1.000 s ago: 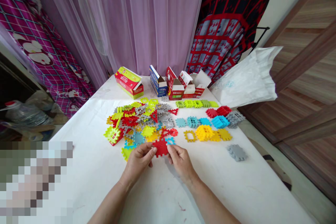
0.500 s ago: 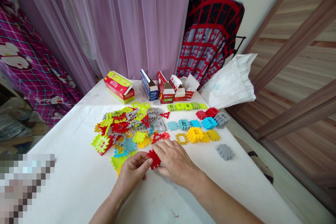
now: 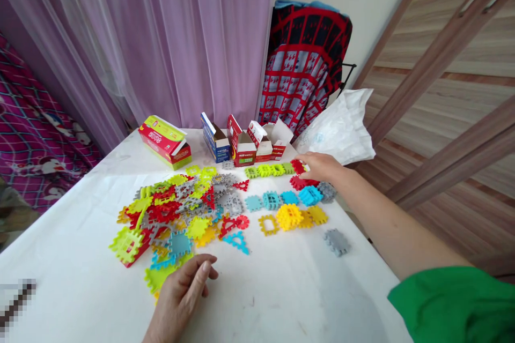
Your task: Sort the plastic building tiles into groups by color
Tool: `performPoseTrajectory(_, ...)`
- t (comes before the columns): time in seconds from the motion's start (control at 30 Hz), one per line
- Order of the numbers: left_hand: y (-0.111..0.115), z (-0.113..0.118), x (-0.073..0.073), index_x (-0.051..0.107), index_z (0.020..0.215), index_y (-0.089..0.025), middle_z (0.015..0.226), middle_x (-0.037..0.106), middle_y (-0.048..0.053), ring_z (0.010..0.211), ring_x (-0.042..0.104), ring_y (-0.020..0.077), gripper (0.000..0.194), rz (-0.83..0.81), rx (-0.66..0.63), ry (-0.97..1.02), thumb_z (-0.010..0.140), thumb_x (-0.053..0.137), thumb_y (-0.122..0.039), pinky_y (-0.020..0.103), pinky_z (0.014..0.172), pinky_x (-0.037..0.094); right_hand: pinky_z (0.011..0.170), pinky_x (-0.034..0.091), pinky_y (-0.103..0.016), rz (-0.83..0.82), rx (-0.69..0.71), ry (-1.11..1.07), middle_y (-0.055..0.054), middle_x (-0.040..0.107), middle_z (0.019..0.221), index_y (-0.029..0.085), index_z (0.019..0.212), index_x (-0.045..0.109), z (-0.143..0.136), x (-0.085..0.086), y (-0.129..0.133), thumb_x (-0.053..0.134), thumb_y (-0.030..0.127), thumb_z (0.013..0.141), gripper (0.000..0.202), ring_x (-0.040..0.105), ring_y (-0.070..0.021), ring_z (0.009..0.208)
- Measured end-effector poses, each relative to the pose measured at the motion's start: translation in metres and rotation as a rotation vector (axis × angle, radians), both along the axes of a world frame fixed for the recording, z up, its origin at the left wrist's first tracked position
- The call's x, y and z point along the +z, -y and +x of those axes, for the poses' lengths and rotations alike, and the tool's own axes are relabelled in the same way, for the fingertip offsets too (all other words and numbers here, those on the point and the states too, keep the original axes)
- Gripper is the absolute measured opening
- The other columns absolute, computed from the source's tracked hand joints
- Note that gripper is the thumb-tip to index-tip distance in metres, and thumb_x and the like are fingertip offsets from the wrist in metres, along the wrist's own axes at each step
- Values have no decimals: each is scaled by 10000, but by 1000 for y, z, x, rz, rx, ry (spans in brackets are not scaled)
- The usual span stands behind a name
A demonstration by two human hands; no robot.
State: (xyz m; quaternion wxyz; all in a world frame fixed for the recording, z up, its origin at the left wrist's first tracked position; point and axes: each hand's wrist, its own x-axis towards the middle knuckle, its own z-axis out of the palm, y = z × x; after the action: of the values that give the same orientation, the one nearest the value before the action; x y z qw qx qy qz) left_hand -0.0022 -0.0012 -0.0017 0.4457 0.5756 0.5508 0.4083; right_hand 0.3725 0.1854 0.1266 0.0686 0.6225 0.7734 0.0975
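My right hand [image 3: 322, 167] is stretched to the back right, its fingers closed on a red square piece [image 3: 298, 166] just above other red pieces [image 3: 296, 182]. Near the front of the pile, my left hand [image 3: 191, 284] rests with curled fingers, and whether anything is in it is hidden. A mixed pile of toothed plastic pieces [image 3: 161, 209] lies beside it. Rows of green [image 3: 265, 170], blue [image 3: 271, 200] and yellow pieces [image 3: 289, 216] run to the right. A blue triangle [image 3: 237, 242] lies at the pile's right edge.
Small open boxes [image 3: 241, 150] stand at the back of the white table [image 3: 273, 300], with a red and green box [image 3: 164, 142] to their left. A white bag [image 3: 338, 128] sits at the back right corner. A grey piece [image 3: 337, 242] lies near the right edge.
My right hand has left my left hand and reached to the back right with the red piece. The blue triangle now shows where my hands covered the table. The view has shifted.
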Motion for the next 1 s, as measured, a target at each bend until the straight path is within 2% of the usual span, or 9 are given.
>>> performPoseTrajectory(0.1,-2,-4,-7,698,921,-200,681,695,28,498,604,134,476,36,12,-50,831,498,-622,226,495,519,803,461,-318,-109,-12,153,-97,657,1113,230,1199,626,10,-6,-21,716,303,703,509,616,-268,1015)
performPoseTrajectory(0.27,-3,-9,-6,711,895,-203,652,694,28,489,613,145,495,69,46,-83,818,497,-643,228,480,526,810,472,-329,-249,-7,268,-115,654,1130,216,1178,643,8,-19,-33,739,268,671,519,619,-285,1038)
performPoseTrajectory(0.5,-3,-4,8,740,826,-226,624,698,27,484,624,150,535,49,68,-102,751,527,-711,219,469,530,814,481,-339,-305,-7,253,-124,662,1119,203,1139,666,9,-27,-39,774,269,626,528,623,-292,1028)
performPoseTrajectory(0.73,-5,-4,8,741,800,-226,600,694,29,466,613,154,563,50,99,-120,718,534,-743,225,452,533,829,489,-360,-340,-44,181,-111,658,1153,237,1195,654,15,-31,-43,794,216,562,649,619,-314,1054)
performPoseTrajectory(0.83,-5,-5,7,740,800,-222,604,697,33,471,620,160,569,48,89,-129,713,536,-746,227,449,535,837,487,-347,-341,-50,181,-91,643,1212,275,1263,612,17,-31,-43,740,160,608,677,613,-297,1082)
performPoseTrajectory(1.0,-5,-8,2,737,837,-227,632,704,30,491,631,156,512,71,58,-119,749,549,-696,221,476,544,821,487,-327,-343,-52,201,-68,655,1216,296,1243,630,15,-29,-40,627,128,713,556,619,-267,1080)
